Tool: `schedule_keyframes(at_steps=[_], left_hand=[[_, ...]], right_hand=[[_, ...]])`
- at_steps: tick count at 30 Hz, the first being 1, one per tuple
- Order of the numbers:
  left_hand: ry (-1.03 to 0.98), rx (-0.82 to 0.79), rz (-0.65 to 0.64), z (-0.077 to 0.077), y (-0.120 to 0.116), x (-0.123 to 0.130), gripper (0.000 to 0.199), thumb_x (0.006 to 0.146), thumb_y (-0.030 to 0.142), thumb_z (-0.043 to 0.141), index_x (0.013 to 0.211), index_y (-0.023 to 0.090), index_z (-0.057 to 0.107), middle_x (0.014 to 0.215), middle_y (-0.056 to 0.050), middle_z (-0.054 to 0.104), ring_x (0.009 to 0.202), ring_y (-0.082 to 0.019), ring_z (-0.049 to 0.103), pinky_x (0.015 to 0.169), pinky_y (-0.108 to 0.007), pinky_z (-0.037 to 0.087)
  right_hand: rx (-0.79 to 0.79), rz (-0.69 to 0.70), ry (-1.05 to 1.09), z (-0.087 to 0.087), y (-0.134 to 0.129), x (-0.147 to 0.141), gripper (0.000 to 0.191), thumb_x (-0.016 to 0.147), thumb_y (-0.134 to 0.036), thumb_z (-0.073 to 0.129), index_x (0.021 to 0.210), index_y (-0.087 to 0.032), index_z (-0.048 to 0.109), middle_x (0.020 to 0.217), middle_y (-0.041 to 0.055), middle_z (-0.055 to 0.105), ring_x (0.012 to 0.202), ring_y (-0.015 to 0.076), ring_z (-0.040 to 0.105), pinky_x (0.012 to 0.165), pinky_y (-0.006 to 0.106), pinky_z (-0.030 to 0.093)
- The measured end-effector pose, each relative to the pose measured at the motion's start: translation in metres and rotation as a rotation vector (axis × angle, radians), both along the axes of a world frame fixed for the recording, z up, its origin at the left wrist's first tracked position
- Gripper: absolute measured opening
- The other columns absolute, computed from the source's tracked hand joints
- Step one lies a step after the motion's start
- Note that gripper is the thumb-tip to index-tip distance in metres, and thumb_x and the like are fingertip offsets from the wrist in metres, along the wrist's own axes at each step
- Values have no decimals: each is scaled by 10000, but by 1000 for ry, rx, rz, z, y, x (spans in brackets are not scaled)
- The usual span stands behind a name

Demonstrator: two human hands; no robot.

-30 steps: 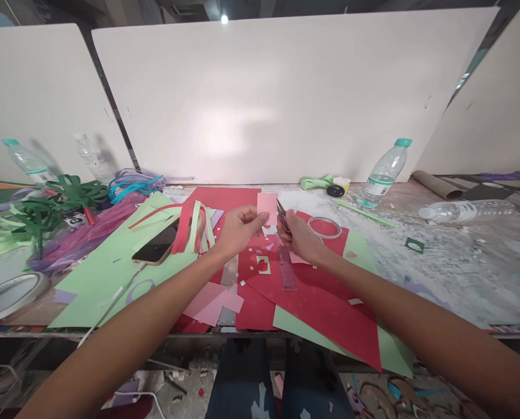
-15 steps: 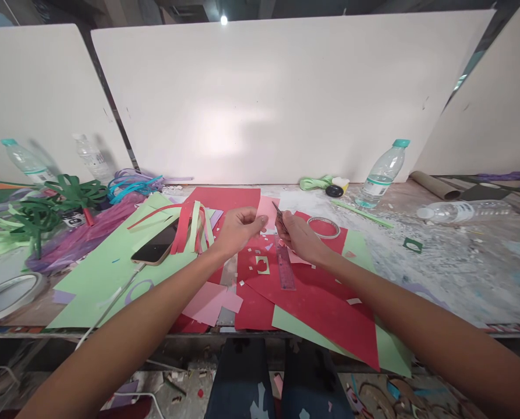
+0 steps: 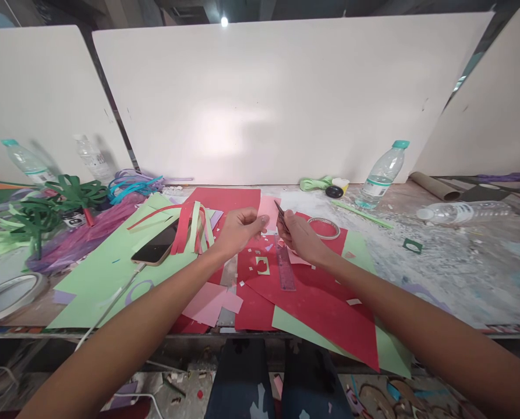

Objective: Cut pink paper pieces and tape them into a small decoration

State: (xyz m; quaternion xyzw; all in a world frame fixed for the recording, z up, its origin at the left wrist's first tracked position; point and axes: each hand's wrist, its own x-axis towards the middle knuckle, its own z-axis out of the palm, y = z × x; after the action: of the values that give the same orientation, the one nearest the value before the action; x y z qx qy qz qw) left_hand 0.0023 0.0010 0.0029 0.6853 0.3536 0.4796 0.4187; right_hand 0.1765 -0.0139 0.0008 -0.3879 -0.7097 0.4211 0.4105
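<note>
In the middle of the head view my right hand (image 3: 301, 233) is closed around small dark scissors (image 3: 280, 210), their pointed blades tilted up and to the left. Just left of them, my left hand (image 3: 242, 228) is pinched, thumb against fingers; whatever it holds is too small to make out. Beneath both hands lie red paper sheets (image 3: 321, 308) strewn with small scraps. A transparent purple ruler (image 3: 286, 270) rests on the red paper below my right hand. To its left is a light green square with a cut-out hole (image 3: 262, 265). Pink paper (image 3: 205, 302) lies nearer the table edge.
A phone (image 3: 156, 247) with a cable lies left on green paper (image 3: 89, 279), beside red and green paper strips (image 3: 183, 230). A tape roll (image 3: 324, 228) sits right of my right hand. Farther right stand a water bottle (image 3: 379, 177) and a lying bottle (image 3: 463, 212). A white panel (image 3: 286, 99) rises behind.
The scissors have turned slightly in my right hand, their tip a little further right. My left hand stays almost still.
</note>
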Motion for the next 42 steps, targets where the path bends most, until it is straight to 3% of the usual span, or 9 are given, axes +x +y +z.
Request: schedule_keyframes(at_steps=[21, 35, 42], left_hand=[[28, 19, 39, 1, -3, 0, 380, 778, 521, 593, 647, 164, 578, 548, 8, 567, 497, -105, 534, 527, -239, 427], [50, -16, -18, 1, -3, 1, 378, 765, 511, 605, 641, 155, 588, 557, -11, 587, 514, -112, 546, 550, -249, 457], [9, -4, 8, 3, -3, 0, 374, 767, 525, 595, 661, 167, 583, 553, 11, 570, 492, -103, 538, 528, -237, 443]], right_hand=[[-7, -35, 23, -1, 1, 1, 499, 927, -600, 176, 649, -211, 320, 569, -54, 230, 446, 89, 192, 410, 250, 164], [23, -90, -53, -4, 3, -1, 485, 935, -582, 164, 613, -226, 232, 528, -57, 174, 456, 108, 167, 426, 274, 179], [16, -55, -35, -1, 1, 0, 485, 934, -584, 164, 645, -218, 296, 559, -48, 229, 443, 98, 206, 413, 262, 178]])
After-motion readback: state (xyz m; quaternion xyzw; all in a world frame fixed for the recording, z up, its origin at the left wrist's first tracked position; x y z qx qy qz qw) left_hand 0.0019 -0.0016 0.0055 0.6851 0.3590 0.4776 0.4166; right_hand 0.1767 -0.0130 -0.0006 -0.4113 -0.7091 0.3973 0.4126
